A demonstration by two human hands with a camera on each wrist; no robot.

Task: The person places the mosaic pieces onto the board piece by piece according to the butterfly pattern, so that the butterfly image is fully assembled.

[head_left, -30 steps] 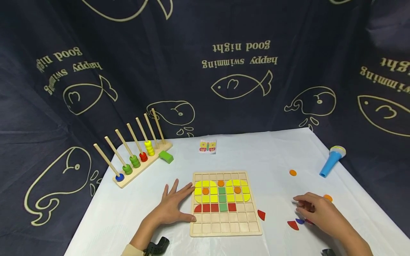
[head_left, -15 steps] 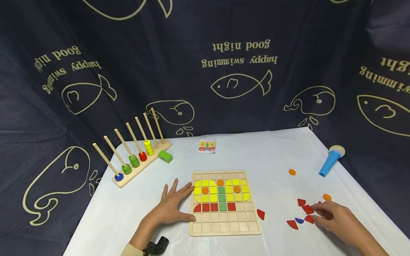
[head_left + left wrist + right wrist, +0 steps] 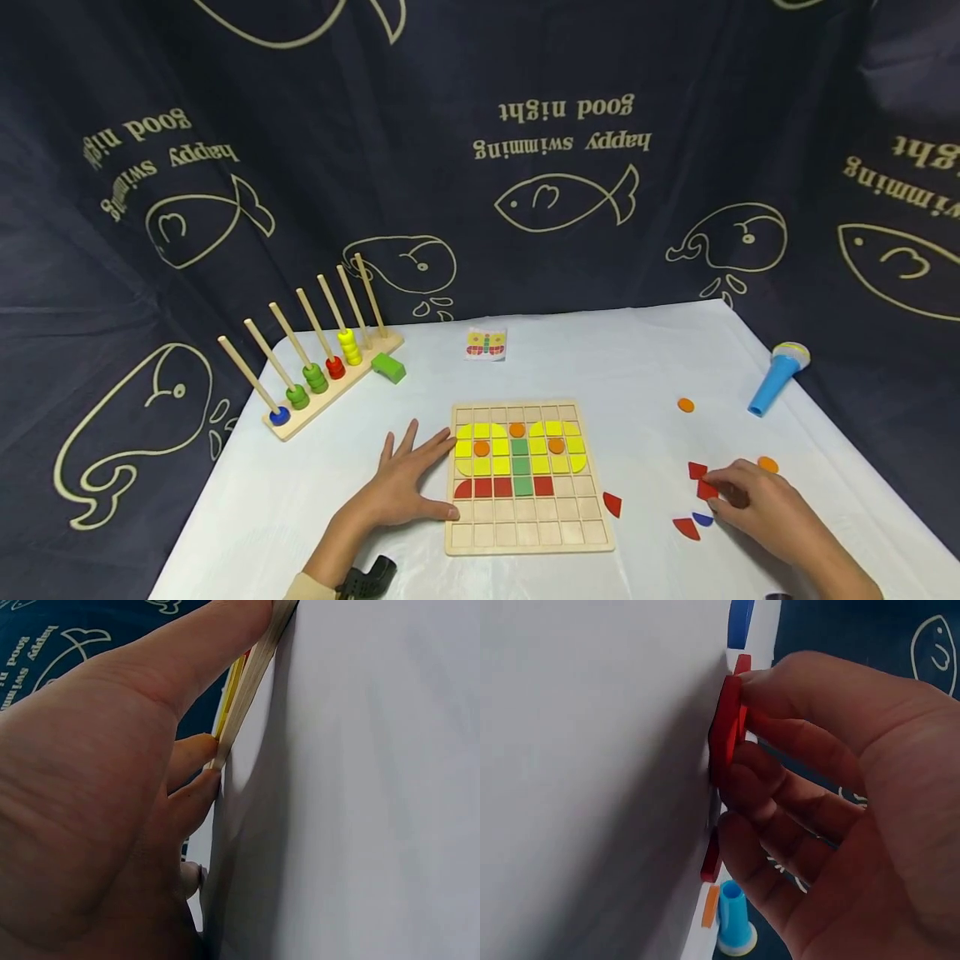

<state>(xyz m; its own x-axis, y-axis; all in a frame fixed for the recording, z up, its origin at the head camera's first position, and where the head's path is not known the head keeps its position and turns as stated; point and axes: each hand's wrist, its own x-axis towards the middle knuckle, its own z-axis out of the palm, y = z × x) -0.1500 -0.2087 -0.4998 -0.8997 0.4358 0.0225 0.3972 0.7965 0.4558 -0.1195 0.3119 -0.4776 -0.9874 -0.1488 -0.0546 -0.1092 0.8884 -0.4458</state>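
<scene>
My left hand (image 3: 403,492) rests with spread fingers against the left edge of a wooden grid board (image 3: 555,533); the left wrist view shows fingertips touching its side. Yellow, green, red and orange tiles form a pattern in its cells. To the right of the board, my right hand (image 3: 768,510) pinches a red tile (image 3: 724,735) between thumb and fingers, low over the white tabletop. Close by lie a red tile (image 3: 697,471), a blue half-round tile (image 3: 702,519) and a red quarter-round tile (image 3: 686,528). The hand partly hides the tiles beneath it.
One red quarter-round tile (image 3: 612,504) lies just off the board's right edge. Orange discs (image 3: 686,405) are farther right, near a blue toy microphone (image 3: 776,383). At the back stand a picture card (image 3: 486,343), a green block (image 3: 389,367) and a peg rack with rings (image 3: 330,398).
My right hand first moved right and down over the red tiles, then came back left, shifting some of them leftward. My left hand stays at the board's edge.
</scene>
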